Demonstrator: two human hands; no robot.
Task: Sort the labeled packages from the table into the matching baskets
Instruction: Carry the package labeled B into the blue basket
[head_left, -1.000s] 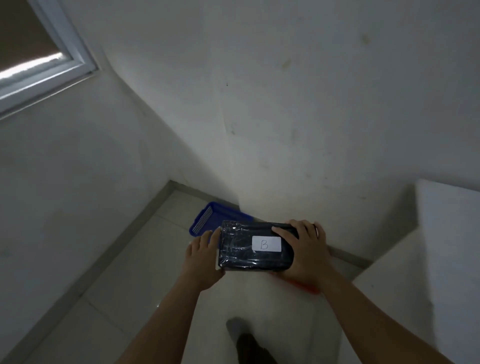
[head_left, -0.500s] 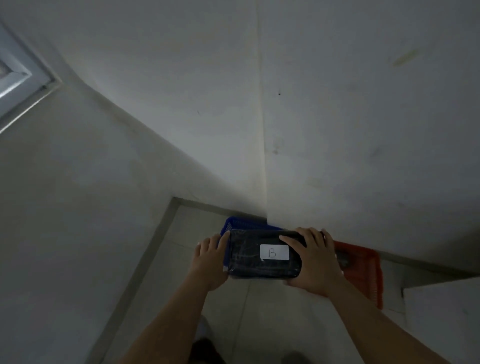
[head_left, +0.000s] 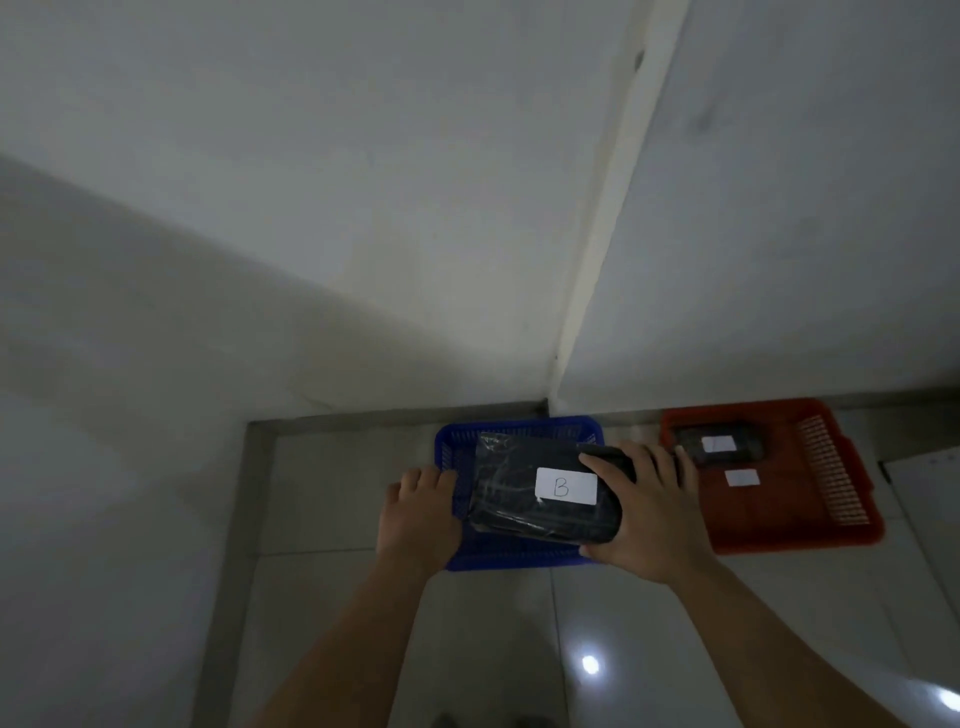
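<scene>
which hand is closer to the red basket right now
Right. The right hand grips the package's end just beside the red basket; the left hand holds the far end.

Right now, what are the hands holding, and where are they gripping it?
A black wrapped package labeled B. The left hand holds its left end and the right hand its right end, above the blue basket.

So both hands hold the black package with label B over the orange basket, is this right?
Not quite. In the head view both hands, left and right, hold the black package with label B over the blue basket; the orange basket sits to its right.
</scene>
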